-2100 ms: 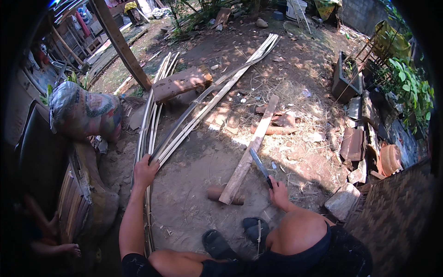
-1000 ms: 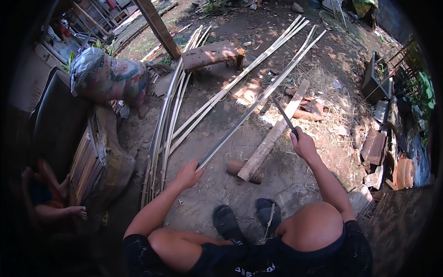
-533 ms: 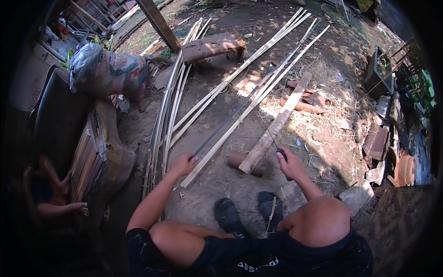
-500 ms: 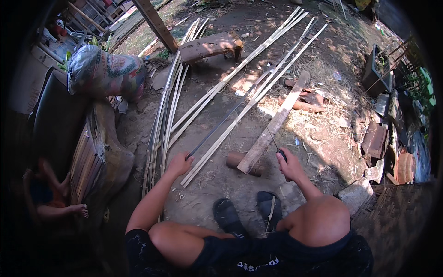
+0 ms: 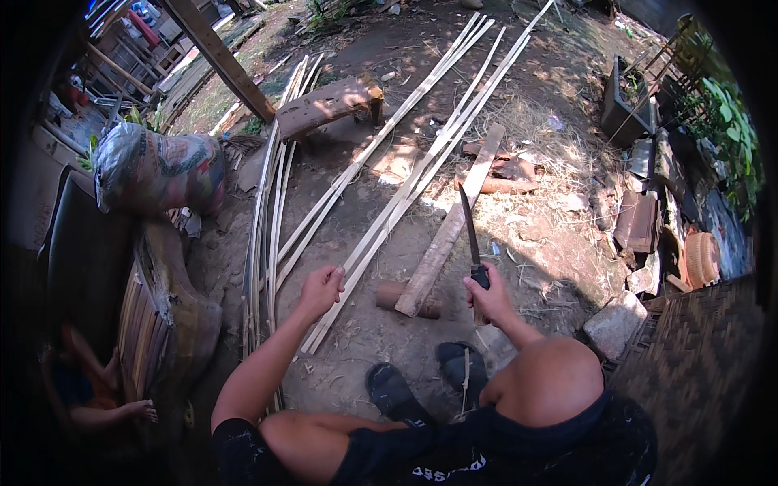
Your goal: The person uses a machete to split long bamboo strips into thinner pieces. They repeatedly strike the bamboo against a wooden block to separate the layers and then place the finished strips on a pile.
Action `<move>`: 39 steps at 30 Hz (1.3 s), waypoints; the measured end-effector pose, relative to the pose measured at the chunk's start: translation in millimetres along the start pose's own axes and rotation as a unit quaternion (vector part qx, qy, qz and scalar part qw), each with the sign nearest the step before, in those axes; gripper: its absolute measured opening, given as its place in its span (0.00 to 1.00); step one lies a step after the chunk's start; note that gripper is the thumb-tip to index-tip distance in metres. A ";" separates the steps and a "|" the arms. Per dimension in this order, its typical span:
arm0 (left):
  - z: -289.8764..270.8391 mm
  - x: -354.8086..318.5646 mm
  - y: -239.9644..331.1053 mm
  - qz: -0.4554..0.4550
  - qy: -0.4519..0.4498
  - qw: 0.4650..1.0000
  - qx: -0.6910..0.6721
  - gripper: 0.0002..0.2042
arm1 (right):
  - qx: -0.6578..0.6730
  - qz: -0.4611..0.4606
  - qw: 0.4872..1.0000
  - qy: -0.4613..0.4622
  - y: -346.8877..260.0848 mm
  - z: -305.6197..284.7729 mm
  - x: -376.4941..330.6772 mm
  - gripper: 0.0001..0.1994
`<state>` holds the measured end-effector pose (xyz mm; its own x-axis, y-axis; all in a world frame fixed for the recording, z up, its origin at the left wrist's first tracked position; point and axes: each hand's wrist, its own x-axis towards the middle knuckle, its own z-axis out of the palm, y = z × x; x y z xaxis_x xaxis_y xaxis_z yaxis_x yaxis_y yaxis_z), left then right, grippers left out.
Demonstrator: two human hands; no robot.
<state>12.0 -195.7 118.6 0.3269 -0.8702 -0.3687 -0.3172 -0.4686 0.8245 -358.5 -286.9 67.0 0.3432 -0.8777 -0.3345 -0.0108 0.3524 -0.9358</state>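
My right hand is closed round the black handle of a long, narrow-bladed knife, its dark blade pointing up and away from me. The blade passes in front of a flat wooden board, whose near end rests on a short brown log. On the left, my left hand is closed, its fingers curled beside long pale split strips lying slantwise on the ground. Whether a strip end is pinched in it cannot be made out.
More long strips lie to the left, by a low wooden bench. A stuffed sack stands at far left, above another person's bare foot. A stone block and a woven panel are on the right.
The dark strip seen running from my left hand no longer shows its dark side. The knife has turned, its blade now broadside and more upright. The whole view has shifted slightly.
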 end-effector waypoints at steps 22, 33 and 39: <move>240.0 115.8 32.4 0.049 0.082 0.966 0.239 0.19 | 0.109 0.323 0.917 -0.206 43.6 23.7 -54.9 0.14; 264.9 144.6 62.9 -0.005 0.051 0.994 0.095 0.12 | -0.036 0.238 0.951 -0.191 15.1 9.8 -12.6 0.11; 271.8 145.1 40.0 0.017 0.101 0.992 0.068 0.10 | -0.177 0.205 0.942 -0.199 34.4 32.4 -30.2 0.12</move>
<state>-195.2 -382.1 -18.5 0.4807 -0.8444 -0.2367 -0.4445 -0.4673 0.7642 -338.8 -237.7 48.5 0.5657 -0.4752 -0.6739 -0.5078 0.4432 -0.7388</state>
